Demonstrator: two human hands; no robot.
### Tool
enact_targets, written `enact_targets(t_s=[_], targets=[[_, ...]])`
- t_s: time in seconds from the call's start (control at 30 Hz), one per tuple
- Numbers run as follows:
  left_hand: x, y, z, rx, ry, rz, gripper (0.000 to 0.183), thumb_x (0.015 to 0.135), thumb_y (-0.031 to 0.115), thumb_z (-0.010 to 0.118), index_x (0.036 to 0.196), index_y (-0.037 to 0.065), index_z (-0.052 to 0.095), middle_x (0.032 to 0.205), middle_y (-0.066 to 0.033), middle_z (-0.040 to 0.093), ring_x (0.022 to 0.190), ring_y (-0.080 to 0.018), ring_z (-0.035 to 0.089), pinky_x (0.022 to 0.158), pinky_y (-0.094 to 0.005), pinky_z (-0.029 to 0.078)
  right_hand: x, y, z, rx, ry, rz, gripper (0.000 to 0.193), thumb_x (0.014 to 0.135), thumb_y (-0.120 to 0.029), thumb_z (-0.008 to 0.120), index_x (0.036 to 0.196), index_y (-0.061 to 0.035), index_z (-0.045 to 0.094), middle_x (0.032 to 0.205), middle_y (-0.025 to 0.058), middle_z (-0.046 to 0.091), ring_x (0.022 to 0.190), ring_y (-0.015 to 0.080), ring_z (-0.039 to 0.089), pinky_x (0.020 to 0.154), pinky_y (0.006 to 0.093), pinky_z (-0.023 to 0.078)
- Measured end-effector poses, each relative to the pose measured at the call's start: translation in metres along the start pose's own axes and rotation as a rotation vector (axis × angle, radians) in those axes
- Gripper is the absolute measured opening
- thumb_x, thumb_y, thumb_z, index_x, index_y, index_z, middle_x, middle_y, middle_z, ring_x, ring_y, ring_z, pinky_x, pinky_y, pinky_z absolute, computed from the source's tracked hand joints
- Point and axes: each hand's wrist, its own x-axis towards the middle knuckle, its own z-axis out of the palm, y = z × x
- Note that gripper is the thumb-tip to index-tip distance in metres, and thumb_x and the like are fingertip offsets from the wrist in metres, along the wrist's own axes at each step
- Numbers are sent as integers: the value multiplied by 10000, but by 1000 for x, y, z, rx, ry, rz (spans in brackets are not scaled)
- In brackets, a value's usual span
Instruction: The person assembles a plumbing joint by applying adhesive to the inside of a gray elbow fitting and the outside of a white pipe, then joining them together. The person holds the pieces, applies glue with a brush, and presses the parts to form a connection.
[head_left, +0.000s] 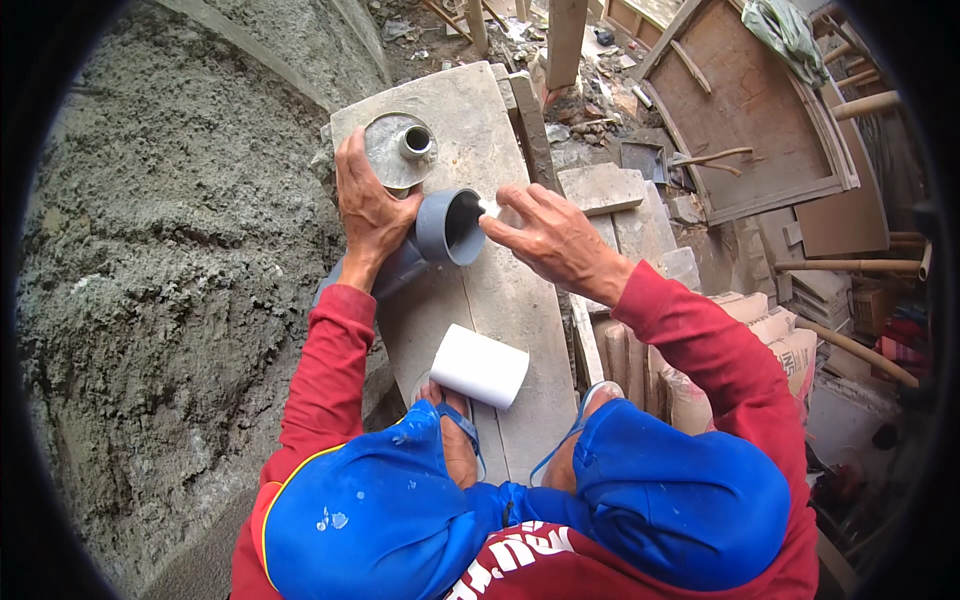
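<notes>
1. We are at a rough building place: a coarse grey wall (180, 230) fills 9 o'clock, stacked paper bags (690, 400) stand at 4 o'clock, and a framed wooden panel (740, 120) leans at 2 o'clock. We read the clock from the middle of the view.
2. Below us run dusty planks (530, 320). On them, at 11 o'clock, lies the grey pipe (430, 235), with its wide mouth turned to about 2 o'clock.
3. Our left hand (375, 205) rests with the thumb against the pipe, the other fingers spread up beside a round metal piece (385, 150) with a short spout. How firmly it grips, we cannot tell.
4. Our right hand (550, 235), at 1 o'clock, pinches a small white object (490, 208) close to the mouth. The 2 hands are apart.
5. A short white cylinder (480, 367) lies at 6 o'clock, just beside our left foot (460, 445).
6. We judge the pipe to be plastic: stiff, rather light, smooth and perhaps slippery under dust. Being round, it could roll. We would better hold it around the body, behind the wide collar, leaving the rim free.
</notes>
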Motion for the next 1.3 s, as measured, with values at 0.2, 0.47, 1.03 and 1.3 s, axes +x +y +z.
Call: enact_targets(t_s=[0.2, 0.47, 1.03, 1.3], targets=[[-2, 0, 0, 1, 4, -5, 1016, 695, 191, 910, 1515, 5, 342, 1410, -244, 461, 1352, -428, 466, 1157, -490, 402, -7, 1, 8, 504, -70, 313, 362, 791, -104, 757, 1148, -96, 698, 1040, 143, 628, 918, 334, 678, 824, 424, 571], [-1, 1, 1, -10, 1, -13, 1023, 683, 178, 910, 1516, 8, 341, 1415, -244, 460, 1360, -428, 459, 1160, -487, 404, -14, 9, 13, 1553, -228, 1100, 339, 985, -235, 697, 1245, -19, 685, 1010, 109, 714, 863, 153, 721, 752, 282, 594], [0, 1, 0, -6, -1, -9, 1033, 691, 197, 920, 1523, 3, 339, 1428, -258, 452, 1366, -433, 461, 1150, -490, 416, -19, -15, 16, 1693, -79, 1275, 384, 1011, -234, 707, 1252, 59, 644, 996, 114, 719, 796, 147, 710, 723, 253, 588], [-2, 1, 0, 7, 25, 26, 1023, 681, 179, 907, 1523, 7, 352, 1428, -249, 454, 1376, -434, 449, 1166, -490, 399, 20, 25, -52, 683, 144, 648, 322, 905, -210, 782, 1187, -66, 723, 841, 57, 667, 706, 137, 633, 635, 319, 532]])
